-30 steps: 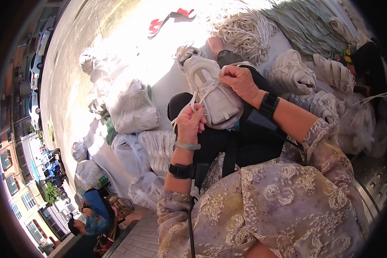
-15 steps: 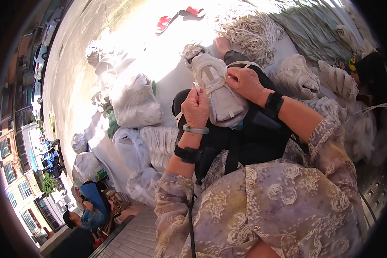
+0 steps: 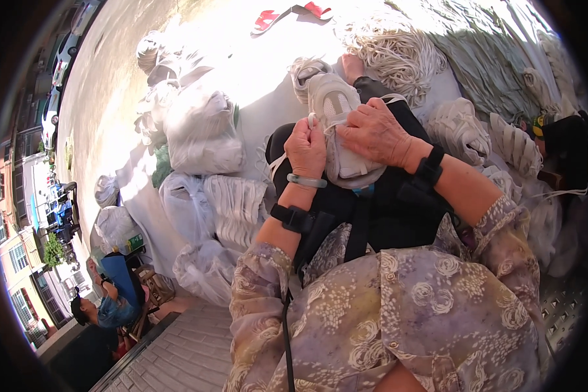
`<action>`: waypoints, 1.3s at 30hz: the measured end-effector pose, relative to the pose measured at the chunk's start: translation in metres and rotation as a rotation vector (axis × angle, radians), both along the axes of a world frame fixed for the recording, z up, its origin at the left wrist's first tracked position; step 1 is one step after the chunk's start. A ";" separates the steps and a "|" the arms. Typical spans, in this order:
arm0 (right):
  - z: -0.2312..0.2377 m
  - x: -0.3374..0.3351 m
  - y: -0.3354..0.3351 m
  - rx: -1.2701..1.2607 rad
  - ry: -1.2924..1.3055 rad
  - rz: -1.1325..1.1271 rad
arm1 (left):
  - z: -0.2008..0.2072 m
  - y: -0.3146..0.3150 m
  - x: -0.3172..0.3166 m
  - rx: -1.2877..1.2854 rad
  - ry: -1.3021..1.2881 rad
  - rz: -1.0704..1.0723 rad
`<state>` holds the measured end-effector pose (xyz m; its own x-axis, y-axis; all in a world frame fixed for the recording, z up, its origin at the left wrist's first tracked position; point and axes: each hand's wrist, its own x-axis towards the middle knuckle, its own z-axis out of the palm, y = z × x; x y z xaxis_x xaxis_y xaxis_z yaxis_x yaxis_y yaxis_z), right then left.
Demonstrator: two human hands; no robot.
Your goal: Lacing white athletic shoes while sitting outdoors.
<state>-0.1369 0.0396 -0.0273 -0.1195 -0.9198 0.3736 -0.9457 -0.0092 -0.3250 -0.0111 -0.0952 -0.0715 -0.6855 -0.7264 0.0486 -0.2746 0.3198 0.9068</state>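
A cream-white lace-up shoe (image 3: 334, 98) lies across my lap, over dark trousers, its sole hidden beneath it. At its left side my left hand (image 3: 305, 150) is closed, pinching a flat white shoelace (image 3: 311, 120) whose tip stands up above the fingers. My right hand (image 3: 376, 134) reaches over the shoe from the right. Its thumb and fingers are pressed together on the lacing at the middle, and they cover much of the upper. Another stretch of white lace curves out behind the right hand's knuckles.
Loose white laces (image 3: 398, 55) form a heap beyond my knees. White shoes in bundles (image 3: 460, 130) lie to the right, and plastic-wrapped bundles (image 3: 204, 134) to the left. Red-strapped sandals (image 3: 293, 16) sit at the far side. Another person (image 3: 111, 307) sits at the lower left.
My right hand's fingers have moved left across the shoe, onto the lacing. The left hand keeps its pinch on the lace. The whole view has shifted slightly.
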 end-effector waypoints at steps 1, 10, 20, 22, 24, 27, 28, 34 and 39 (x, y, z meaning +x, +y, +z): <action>-0.001 0.000 -0.001 0.004 0.001 0.005 | -0.002 0.000 -0.002 0.004 0.001 0.005; -0.007 0.002 -0.001 0.033 -0.069 -0.074 | 0.001 0.003 -0.011 -0.084 -0.058 0.071; -0.012 0.001 0.002 0.032 -0.098 -0.102 | 0.016 0.013 -0.017 -0.358 -0.026 -0.051; -0.011 0.003 0.001 0.032 -0.097 -0.095 | 0.016 0.009 -0.015 -0.472 0.068 -0.103; -0.011 0.005 0.001 0.020 -0.116 -0.115 | 0.017 -0.005 -0.014 -0.167 -0.170 -0.120; -0.010 0.003 0.001 0.025 -0.182 -0.146 | 0.023 -0.004 -0.014 -0.178 -0.240 -0.036; -0.010 0.001 0.001 0.025 -0.182 -0.150 | 0.029 0.000 -0.014 -0.178 -0.239 -0.041; -0.006 -0.001 -0.003 0.091 -0.194 -0.167 | 0.050 0.013 0.004 -0.428 -0.190 -0.277; -0.006 0.007 -0.013 0.056 -0.267 -0.120 | 0.041 0.015 0.007 -0.472 -0.242 -0.331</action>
<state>-0.1298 0.0270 -0.0333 -0.3156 -0.9117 0.2632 -0.8201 0.1225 -0.5590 -0.0043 -0.0805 -0.0308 -0.9021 -0.4121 0.1277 -0.2725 0.7737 0.5719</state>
